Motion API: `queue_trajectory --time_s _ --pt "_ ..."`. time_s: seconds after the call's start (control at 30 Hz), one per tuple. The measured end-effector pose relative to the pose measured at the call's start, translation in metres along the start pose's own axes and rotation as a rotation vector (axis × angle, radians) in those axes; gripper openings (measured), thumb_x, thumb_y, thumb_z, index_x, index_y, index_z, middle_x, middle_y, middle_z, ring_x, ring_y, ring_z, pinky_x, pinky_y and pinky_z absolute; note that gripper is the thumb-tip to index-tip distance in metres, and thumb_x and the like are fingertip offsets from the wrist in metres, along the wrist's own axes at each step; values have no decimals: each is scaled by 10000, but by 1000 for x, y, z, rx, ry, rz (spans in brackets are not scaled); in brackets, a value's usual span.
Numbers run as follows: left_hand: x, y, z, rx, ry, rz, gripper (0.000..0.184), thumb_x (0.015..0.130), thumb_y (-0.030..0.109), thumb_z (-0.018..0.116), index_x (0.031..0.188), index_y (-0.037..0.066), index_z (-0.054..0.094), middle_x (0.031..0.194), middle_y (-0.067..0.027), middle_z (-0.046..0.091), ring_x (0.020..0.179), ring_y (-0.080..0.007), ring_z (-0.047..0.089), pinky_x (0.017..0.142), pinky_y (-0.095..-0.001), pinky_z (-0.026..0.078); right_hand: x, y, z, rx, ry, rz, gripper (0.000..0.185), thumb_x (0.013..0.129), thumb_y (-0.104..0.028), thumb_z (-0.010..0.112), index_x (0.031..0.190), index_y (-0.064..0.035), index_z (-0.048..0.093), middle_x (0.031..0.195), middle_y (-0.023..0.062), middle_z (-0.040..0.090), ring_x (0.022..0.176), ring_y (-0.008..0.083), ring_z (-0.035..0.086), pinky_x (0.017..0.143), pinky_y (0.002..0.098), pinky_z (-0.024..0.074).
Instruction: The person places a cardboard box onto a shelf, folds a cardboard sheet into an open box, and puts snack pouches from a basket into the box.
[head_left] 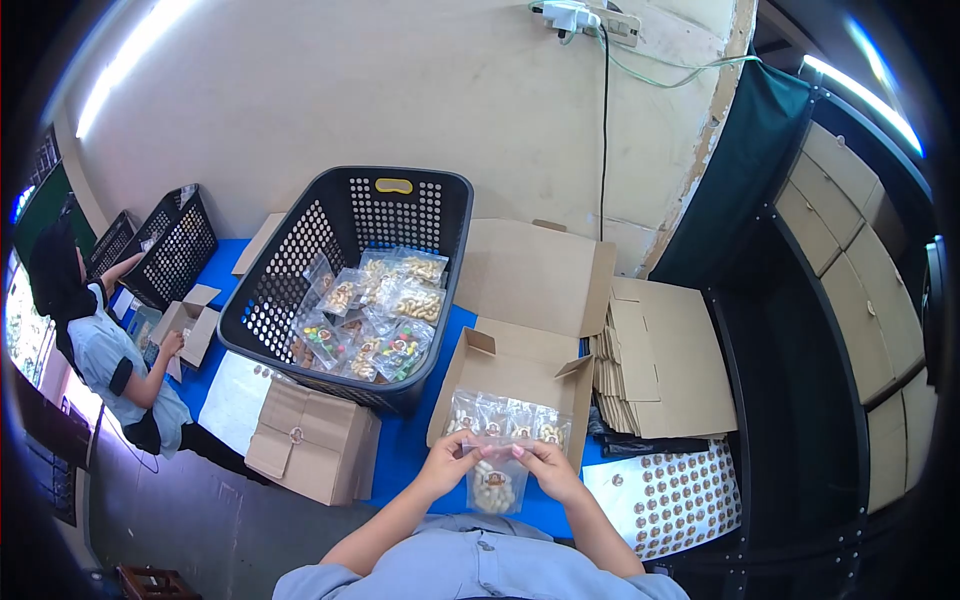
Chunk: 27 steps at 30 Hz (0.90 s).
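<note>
A clear plastic pouch of pale nuts (494,488) with a round brown sticker hangs from both hands, in front of my shirt. My left hand (450,464) pinches its top edge at one side. My right hand (548,470) pinches the same edge at the other side, so both are closed on it. Just beyond, an open cardboard box (520,365) lies with its lid folded back. Several similar pouches (510,418) stand in a row inside the box's near end, partly hidden by my hands.
A black perforated basket (345,200) holds several snack pouches (375,310). Closed cardboard boxes (305,440) sit in front of it. At right are stacked flat cartons (670,350) and a sticker sheet (665,505). A co-worker (115,350) handles a box at far left.
</note>
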<state>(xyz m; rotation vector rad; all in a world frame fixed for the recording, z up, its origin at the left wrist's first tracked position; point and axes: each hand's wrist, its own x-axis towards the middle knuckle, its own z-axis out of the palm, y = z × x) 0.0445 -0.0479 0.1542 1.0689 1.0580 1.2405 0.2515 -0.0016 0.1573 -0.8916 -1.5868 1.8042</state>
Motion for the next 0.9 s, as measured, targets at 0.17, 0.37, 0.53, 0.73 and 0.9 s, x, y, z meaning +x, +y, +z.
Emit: queue_trajectory --time_s 0.17,0.37,0.53,0.73,0.9 --pt "6 -5 -21 -55 -73 -62 279 961 246 577 1088 13 664 926 -50 684 942 -119 611 869 -271 468 -9 -16 4 -80 -34 16 393 1007 -305 466 1251 -25 593 1154 112 629 1084 157 546 976 308 397" --pt "6 2 -5 93 -62 143 579 969 302 546 1432 18 345 1360 -162 478 1238 -236 481 1038 -353 376 1 -29 19 -327 312 -350 372 976 -273 515 1267 -52 588 1222 155 572 1113 249 553 966 333 413" --pt "-6 -19 19 278 -139 185 756 942 360 580 1485 0 197 1515 -182 265 1401 -277 267 1125 -378 234 7 -24 35 -549 286 -411 414 882 -231 634 1270 -95 593 1132 138 520 1053 292 524 948 363 415" --pt "-4 -4 18 217 -145 99 486 1015 392 380 1276 21 554 1292 -143 568 1249 -282 489 1127 -406 246 14 -27 38 -441 699 -360 444 807 -147 739 1220 -55 605 1131 112 546 1081 227 534 961 356 427" --pt "-7 -10 5 486 -125 295 456 1027 368 331 1261 63 576 1258 -142 597 1238 -309 502 1145 -486 192 17 -15 17 149 99 -29 309 867 -171 697 1138 -28 660 1248 107 605 1107 196 584 955 342 461"
